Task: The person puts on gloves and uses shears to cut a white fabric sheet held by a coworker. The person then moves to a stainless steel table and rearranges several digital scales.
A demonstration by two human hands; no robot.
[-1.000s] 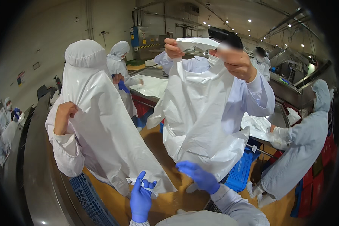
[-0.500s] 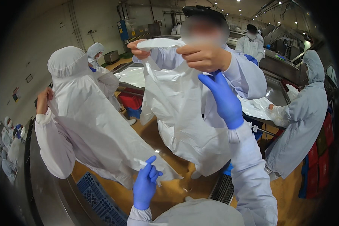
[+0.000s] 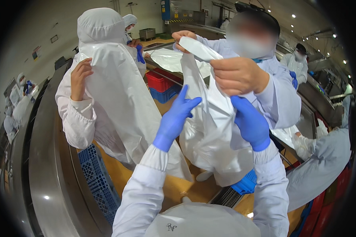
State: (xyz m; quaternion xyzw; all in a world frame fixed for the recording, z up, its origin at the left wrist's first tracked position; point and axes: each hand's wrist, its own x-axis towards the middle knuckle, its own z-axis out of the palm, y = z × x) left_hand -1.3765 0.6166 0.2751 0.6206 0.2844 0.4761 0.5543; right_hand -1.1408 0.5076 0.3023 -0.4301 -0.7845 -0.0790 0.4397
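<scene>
A white plastic apron (image 3: 209,130) hangs in front of me, its top band held up by both bare hands (image 3: 239,75) of a person facing me. My right hand (image 3: 252,122), in a blue glove, is closed at the apron's right edge, just below that person's nearer hand. The plastic creases toward my grip, and some of my fingers are hidden. At the left side of the apron, my blue-gloved left hand (image 3: 174,122) is raised. Its index finger and thumb are stretched apart, the other fingers partly curled, and nothing shows in it.
Close on the left stands another person (image 3: 106,79) in white hooded clothing and a long apron. A steel counter (image 3: 55,158) curves along the left, with blue crates (image 3: 97,177) beside it. Red bins (image 3: 160,81) sit under a worktable behind; more workers stand right.
My left hand has risen from low in the middle to the apron's left side. My right hand has come to the apron's edge, below the other person's hand. The view has shifted left.
</scene>
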